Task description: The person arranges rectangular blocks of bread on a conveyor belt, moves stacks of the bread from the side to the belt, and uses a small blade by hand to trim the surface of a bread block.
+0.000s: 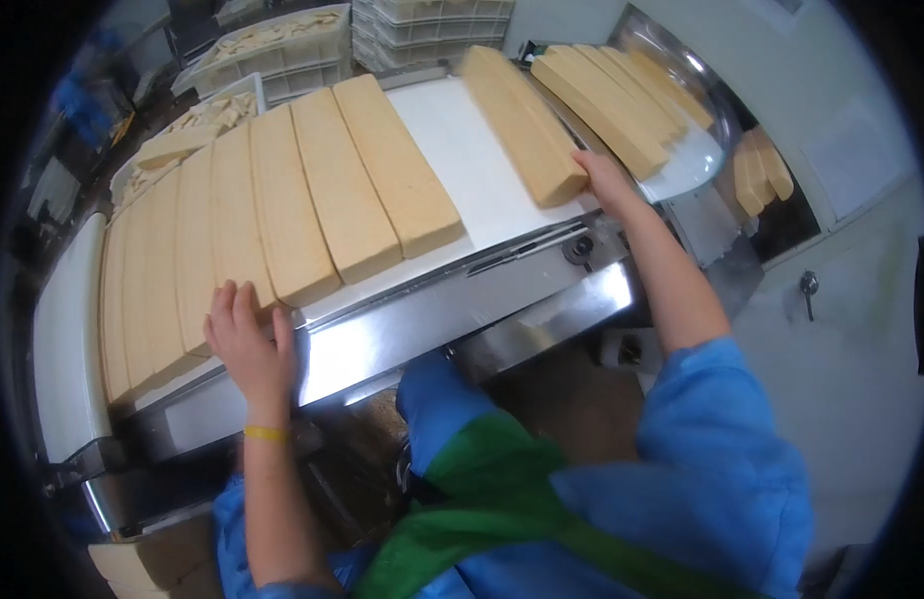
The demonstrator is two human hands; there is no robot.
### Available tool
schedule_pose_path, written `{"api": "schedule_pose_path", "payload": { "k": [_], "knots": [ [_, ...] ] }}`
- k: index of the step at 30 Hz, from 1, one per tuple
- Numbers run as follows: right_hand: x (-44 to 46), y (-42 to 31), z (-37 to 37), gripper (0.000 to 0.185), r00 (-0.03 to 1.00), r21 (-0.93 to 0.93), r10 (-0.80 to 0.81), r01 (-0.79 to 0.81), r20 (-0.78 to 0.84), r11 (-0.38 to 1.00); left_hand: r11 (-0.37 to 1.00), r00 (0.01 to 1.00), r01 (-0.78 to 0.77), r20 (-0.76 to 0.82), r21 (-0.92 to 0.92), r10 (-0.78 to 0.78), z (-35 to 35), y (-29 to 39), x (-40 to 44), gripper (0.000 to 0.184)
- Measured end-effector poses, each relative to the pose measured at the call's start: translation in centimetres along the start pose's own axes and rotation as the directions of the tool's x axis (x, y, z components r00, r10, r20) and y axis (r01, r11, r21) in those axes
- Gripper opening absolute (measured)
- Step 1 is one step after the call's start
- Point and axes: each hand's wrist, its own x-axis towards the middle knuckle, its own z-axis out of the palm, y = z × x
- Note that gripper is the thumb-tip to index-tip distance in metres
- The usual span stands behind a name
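1. One long tan block (522, 125) lies apart on the white conveyor belt (437, 125), right of a row of similar blocks (277, 195); its far part is blurred.
2. Right hand (614, 188): it touches this block's near right corner, fingers bent against the side. Most of the fingers are hidden, so I cannot tell how firmly they press or whether the thumb opposes them.
3. Left hand (247, 344): fingers and thumb are spread, fingertips at the near ends of the row, not visibly pinching anything.
4. Weight: each block looks solid and long enough to be fairly heavy, probably awkward to lift by one end.
5. Stiffness: straight edges suggest it keeps its shape, though the matte, food-like body is probably soft enough to dent or snap if it sags.
6. Grip: the surface looks dry rather than slick. Flat palms on the long sides should serve better than fingertips; the near end face seems suited to nudging along the belt.
7. Lifting would likely call for support at both ends, or beneath the middle. Within the row, neighbours sit close, leaving mainly tops and near ends to hold.
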Motion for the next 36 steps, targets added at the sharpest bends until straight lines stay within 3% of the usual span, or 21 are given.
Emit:
{"api": "schedule_pose_path", "payload": {
  "k": [1, 2, 3, 5, 6, 9, 15, 18, 21, 23, 24, 28, 29, 30, 33, 36],
  "knots": [
    [0.7, -0.1, -0.9, 0.055, 0.982, -0.309, -0.166, 0.131, -0.091, 0.942, 1.0, 1.0, -0.009, -0.008, 0.006, 0.009, 0.1, -0.1, 0.1, 0.04],
    [1.5, -0.3, -2.1, 0.057, 0.932, -0.598, -0.343, 0.21, -0.115, 0.773, 1.0, 1.0, -0.015, -0.013, 0.013, 0.015, 0.1, -0.2, 0.0, 0.04],
    [2.1, -0.2, -3.4, 0.059, 0.86, -0.824, -0.505, 0.233, -0.073, 0.516, 1.0, 0.999, -0.03, -0.025, 0.008, 0.031, 0.0, -0.1, 0.1, 0.039],
    [4.1, 0.9, -6.5, 0.067, 0.842, -0.912, -0.461, -0.082, -0.279, 0.401, 0.999, 0.999, -0.039, -0.01, 0.006, 0.039, -0.1, 0.0, 0.2, 0.039],
    [4.3, 0.9, -7.3, 0.07, 0.806, -0.914, -0.46, -0.237, -0.374, 0.328, 0.999, 0.999, -0.041, -0.008, 0.004, 0.041, 0.0, 0.1, 0.3, 0.039],
    [3.8, 1.5, -8.0, 0.081, 0.855, -0.911, -0.367, -0.247, -0.366, 0.331, 0.997, 0.997, -0.077, -0.013, -0.001, 0.077, 0.3, -0.1, 0.3, 0.039],
    [3.3, 2.6, -8.2, 0.087, 0.781, -0.849, -0.43, -0.229, -0.452, 0.476, 0.995, 0.995, -0.099, -0.005, 0.007, 0.099, 0.4, -0.4, 0.3, 0.038],
    [1.3, 0.5, -7.2, 0.086, 0.85, -0.785, -0.3, -0.193, -0.434, 0.588, 0.997, 0.997, -0.079, 0.005, 0.015, 0.079, 0.8, -0.7, 0.1, 0.037],
    [2.0, 0.0, -9.4, 0.075, 0.938, -0.724, -0.159, -0.123, -0.308, 0.679, 0.997, 0.997, -0.074, 0.004, 0.023, 0.074, 1.0, -0.8, 0.0, 0.036],
    [1.9, -0.3, -11.2, 0.071, 0.957, -0.283, 0.151, -0.221, -0.248, 0.933, 0.997, 0.997, -0.075, 0.015, 0.035, 0.074, 1.2, -1.0, -0.1, 0.036],
    [1.7, -0.5, -11.7, 0.069, 0.945, -0.031, 0.284, -0.292, -0.163, 0.956, 0.997, 0.997, -0.071, 0.022, 0.038, 0.07, 1.2, -1.1, -0.2, 0.036],
    [1.0, -2.2, -4.8, 0.074, 0.983, -0.458, -0.066, -0.02, -0.172, 0.888, 0.995, 0.996, -0.091, 0.024, 0.028, 0.091, 1.6, -1.4, -0.4, 0.035],
    [0.6, -1.5, -2.2, 0.075, 0.957, -0.8, -0.259, 0.05, -0.134, 0.597, 0.995, 0.995, -0.095, 0.024, 0.016, 0.095, 1.6, -1.4, -0.5, 0.035],
    [0.3, -0.9, 0.0, 0.077, 0.913, -0.981, -0.408, 0.066, -0.013, 0.18, 0.995, 0.995, -0.099, 0.026, 0.003, 0.099, 1.5, -1.2, -0.5, 0.036],
    [0.1, -0.9, 2.5, 0.079, 0.903, -0.824, -0.427, 0.278, 0.049, 0.494, 0.995, 0.994, -0.102, 0.04, -0.015, 0.102, 1.6, -1.1, -0.8, 0.036],
    [-1.4, -2.1, 7.6, 0.079, 0.874, -0.704, -0.457, 0.429, 0.166, 0.565, 0.994, 0.993, -0.103, 0.061, -0.033, 0.105, 1.6, -1.2, -0.7, 0.037]
  ]
}}
